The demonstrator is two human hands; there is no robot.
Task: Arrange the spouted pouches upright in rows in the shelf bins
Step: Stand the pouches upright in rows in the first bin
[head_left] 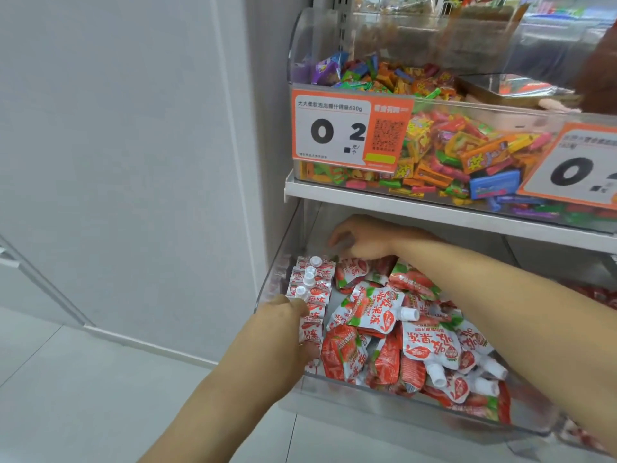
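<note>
Low in the frame, a clear bin [384,392] holds red-and-white spouted pouches [430,345], most heaped loose, printed 吸吸果冻. A row of upright pouches [312,289] lines its left wall. The left hand [287,315] presses against that row, fingers curled. The right hand [360,238], loosely curled, touches pouches at the back; whether it holds one I cannot tell. Above, a candy bin's price tag [347,132] reads "0.2" and "630g".

Your lower bin [384,394] sits under the shelf board [434,208], with the candy bin [434,155] on top of that board. Along the lower bin's left wall stands a row of upright pouches [312,289]; to its right lies a loose heap of pouches [410,342]. Your left hand [287,312] meets the row's near end, while your right hand [360,238] reaches to the bin's back, behind the heap.
</note>
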